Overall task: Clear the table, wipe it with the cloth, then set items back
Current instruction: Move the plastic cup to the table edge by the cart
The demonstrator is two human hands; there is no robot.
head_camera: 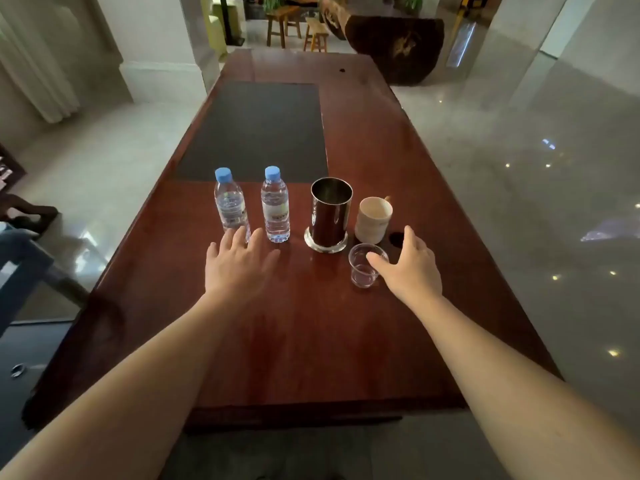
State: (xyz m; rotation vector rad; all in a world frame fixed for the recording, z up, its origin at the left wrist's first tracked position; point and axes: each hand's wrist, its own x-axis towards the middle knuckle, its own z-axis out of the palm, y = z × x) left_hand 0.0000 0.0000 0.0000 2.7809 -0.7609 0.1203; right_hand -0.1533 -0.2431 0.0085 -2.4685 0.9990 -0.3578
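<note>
Two water bottles with blue caps stand upright on the reddish wooden table (311, 334), the left bottle (230, 202) and the right bottle (275, 206). Right of them stand a dark metal canister (329, 213) on a round base, a cream mug (374, 218) and a small clear plastic cup (363, 266). My left hand (239, 265) is spread open just in front of the left bottle, fingertips near its base. My right hand (410, 265) is open beside the clear cup, thumb touching its rim. No cloth is in view.
A dark rectangular mat (256, 129) covers the table's far middle. A shiny tiled floor surrounds the table. Wooden stools (282, 24) and a large dark carved stump (398, 46) stand beyond the far end. A dark chair (24, 271) sits at the left.
</note>
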